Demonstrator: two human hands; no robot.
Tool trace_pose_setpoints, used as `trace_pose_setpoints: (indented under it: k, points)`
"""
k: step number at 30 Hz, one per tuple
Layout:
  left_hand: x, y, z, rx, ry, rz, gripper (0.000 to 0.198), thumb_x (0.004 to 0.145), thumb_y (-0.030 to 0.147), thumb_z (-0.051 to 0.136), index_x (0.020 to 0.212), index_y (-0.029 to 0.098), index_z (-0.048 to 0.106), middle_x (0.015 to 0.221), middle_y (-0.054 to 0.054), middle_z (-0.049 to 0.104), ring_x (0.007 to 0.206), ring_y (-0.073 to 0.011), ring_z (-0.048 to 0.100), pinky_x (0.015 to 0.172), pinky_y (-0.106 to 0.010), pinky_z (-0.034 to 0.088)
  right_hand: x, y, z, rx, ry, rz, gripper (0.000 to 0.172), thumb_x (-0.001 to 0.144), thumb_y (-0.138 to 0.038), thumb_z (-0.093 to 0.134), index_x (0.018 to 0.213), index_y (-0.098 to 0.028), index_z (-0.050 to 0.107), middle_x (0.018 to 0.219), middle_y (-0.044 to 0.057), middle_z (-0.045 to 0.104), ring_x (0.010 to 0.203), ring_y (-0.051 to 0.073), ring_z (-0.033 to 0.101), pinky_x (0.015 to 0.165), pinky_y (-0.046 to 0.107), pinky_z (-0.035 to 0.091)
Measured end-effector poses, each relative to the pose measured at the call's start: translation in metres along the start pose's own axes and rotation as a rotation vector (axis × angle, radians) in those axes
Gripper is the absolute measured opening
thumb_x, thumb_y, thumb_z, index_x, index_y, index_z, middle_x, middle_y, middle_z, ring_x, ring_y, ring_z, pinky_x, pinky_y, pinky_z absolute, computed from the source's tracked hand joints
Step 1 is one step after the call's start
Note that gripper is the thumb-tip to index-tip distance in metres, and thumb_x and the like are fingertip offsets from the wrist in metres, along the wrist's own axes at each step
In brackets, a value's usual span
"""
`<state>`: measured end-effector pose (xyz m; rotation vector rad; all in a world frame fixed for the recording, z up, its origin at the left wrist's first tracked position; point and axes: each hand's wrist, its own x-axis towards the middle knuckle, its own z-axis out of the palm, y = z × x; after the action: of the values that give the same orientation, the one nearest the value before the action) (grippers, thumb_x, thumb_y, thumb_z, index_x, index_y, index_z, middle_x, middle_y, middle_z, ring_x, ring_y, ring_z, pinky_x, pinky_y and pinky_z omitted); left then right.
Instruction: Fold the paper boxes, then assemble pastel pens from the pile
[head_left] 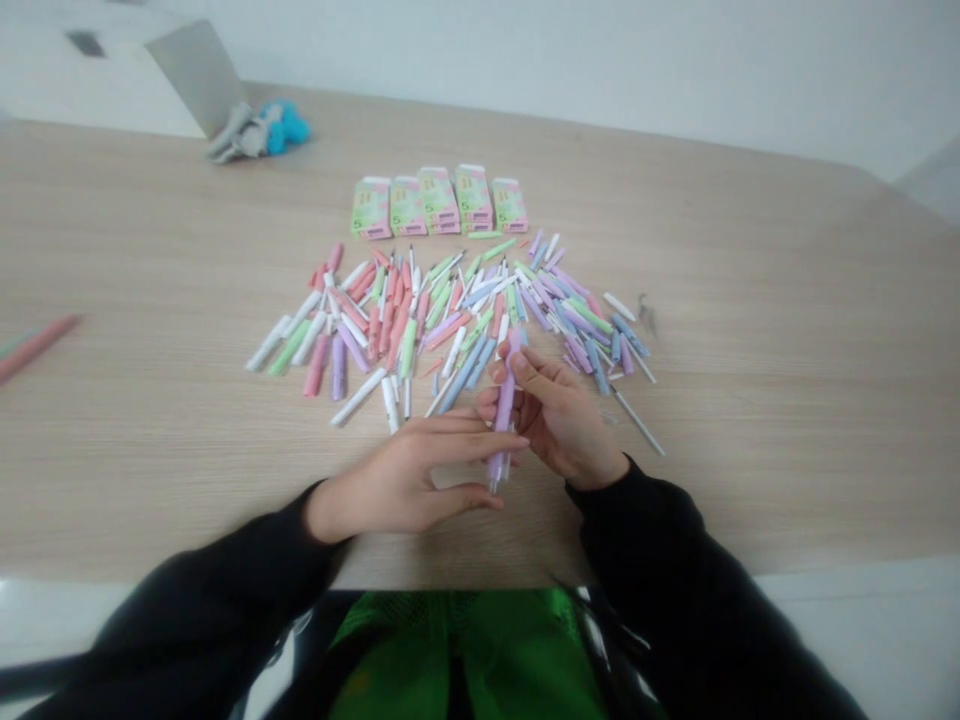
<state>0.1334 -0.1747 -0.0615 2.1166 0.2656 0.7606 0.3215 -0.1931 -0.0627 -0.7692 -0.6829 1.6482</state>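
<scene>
Dozens of pastel pens lie fanned out on a pale wood-grain table before you, in pink, green, lilac, blue and white, pointing in all directions. Your right hand closes narrow around a lilac pen, pinching its barrel just in front of the pile, the clear lower end tilted down toward you. Your left hand lies open and reaches across from the other side, its fingertips against the same pen. Five green-and-pink cardboard boxes sit in a row behind the pile, with a 5 printed on their fronts. A lone pink pen lies well apart near the table's left edge, while a small metal piece, too small to identify, sits just right of the pile. A blue-and-grey plush toy rests beside a tilted grey panel at the far corner. Black sleeves cover your forearms.
</scene>
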Motion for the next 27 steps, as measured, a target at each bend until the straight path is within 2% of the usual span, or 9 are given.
trace_pose_setpoints:
  k: [10, 14, 17, 18, 20, 22, 23, 25, 27]
  points:
    - [-0.002, -0.007, 0.005, 0.066, 0.0, 0.095, 0.036, 0.091, 0.02, 0.07, 0.126, 0.016, 0.069, 0.092, -0.009, 0.074, 0.09, -0.0198, 0.07, 0.084, -0.031, 0.058, 0.002, 0.001, -0.002, -0.073, -0.059, -0.086, 0.028, 0.085, -0.044, 0.076, 0.099, -0.025, 0.061, 0.073, -0.008, 0.06, 0.066, 0.011, 0.07, 0.054, 0.021, 0.055]
    - [-0.003, -0.013, 0.0, 0.084, -0.104, 0.001, 0.033, 0.096, 0.018, 0.061, 0.127, 0.02, 0.07, 0.113, -0.012, 0.073, 0.11, -0.0241, 0.068, 0.1, -0.038, 0.054, -0.002, -0.001, 0.001, -0.181, -0.076, -0.163, 0.026, 0.086, -0.043, 0.075, 0.097, -0.024, 0.06, 0.074, -0.007, 0.06, 0.059, 0.009, 0.063, 0.053, 0.021, 0.052]
    - [-0.002, -0.011, -0.011, -0.003, -0.164, -0.122, 0.027, 0.091, 0.024, 0.069, 0.117, 0.021, 0.074, 0.124, -0.012, 0.067, 0.116, -0.0261, 0.064, 0.106, -0.041, 0.051, -0.007, -0.003, 0.003, -0.312, -0.135, -0.241, 0.018, 0.093, -0.038, 0.069, 0.095, -0.023, 0.06, 0.071, -0.006, 0.059, 0.057, 0.008, 0.06, 0.054, 0.022, 0.05]
    - [-0.001, -0.01, -0.015, -0.053, -0.116, -0.162, 0.021, 0.09, 0.026, 0.07, 0.11, 0.02, 0.075, 0.121, -0.011, 0.067, 0.114, -0.0254, 0.064, 0.105, -0.04, 0.05, -0.008, -0.004, 0.004, -0.341, -0.142, -0.284, 0.017, 0.095, -0.038, 0.066, 0.096, -0.023, 0.06, 0.07, -0.006, 0.058, 0.058, 0.009, 0.059, 0.056, 0.023, 0.05]
    - [0.002, -0.01, -0.02, -0.197, 0.101, -0.232, 0.013, 0.092, 0.03, 0.068, 0.095, 0.019, 0.073, 0.112, -0.01, 0.067, 0.109, -0.0231, 0.064, 0.101, -0.037, 0.051, -0.009, -0.004, 0.004, -0.383, -0.124, -0.384, 0.017, 0.097, -0.039, 0.062, 0.101, -0.024, 0.059, 0.07, -0.006, 0.057, 0.062, 0.01, 0.059, 0.06, 0.025, 0.05]
    - [0.006, -0.012, -0.021, -0.407, 0.346, -0.284, 0.019, 0.095, 0.036, 0.062, 0.092, 0.019, 0.069, 0.108, -0.009, 0.066, 0.106, -0.0222, 0.063, 0.094, -0.035, 0.053, -0.009, -0.003, 0.005, -0.464, -0.106, -0.464, 0.016, 0.099, -0.039, 0.059, 0.104, -0.024, 0.06, 0.072, -0.005, 0.057, 0.064, 0.01, 0.058, 0.062, 0.025, 0.048]
    - [0.008, -0.013, -0.02, -0.517, 0.411, -0.292, 0.023, 0.095, 0.041, 0.061, 0.095, 0.019, 0.068, 0.108, -0.009, 0.066, 0.103, -0.0222, 0.063, 0.089, -0.034, 0.055, -0.009, -0.002, 0.006, -0.525, -0.112, -0.492, 0.014, 0.1, -0.037, 0.057, 0.103, -0.024, 0.06, 0.072, -0.005, 0.057, 0.064, 0.01, 0.057, 0.062, 0.025, 0.047]
    - [0.015, -0.014, -0.015, -0.688, 0.418, -0.28, 0.034, 0.093, 0.05, 0.06, 0.104, 0.019, 0.068, 0.106, -0.009, 0.067, 0.095, -0.0222, 0.065, 0.08, -0.033, 0.056, -0.009, 0.001, 0.009, -0.681, -0.144, -0.528, 0.013, 0.101, -0.033, 0.053, 0.099, -0.022, 0.061, 0.072, -0.004, 0.057, 0.064, 0.011, 0.056, 0.063, 0.025, 0.047]
    - [0.022, -0.01, -0.01, -0.745, 0.365, -0.273, 0.043, 0.092, 0.056, 0.059, 0.108, 0.018, 0.069, 0.102, -0.01, 0.069, 0.09, -0.0223, 0.065, 0.076, -0.034, 0.056, -0.011, 0.005, 0.011, -0.847, -0.163, -0.564, 0.013, 0.101, -0.028, 0.051, 0.096, -0.021, 0.061, 0.075, -0.002, 0.058, 0.066, 0.011, 0.056, 0.066, 0.026, 0.048]
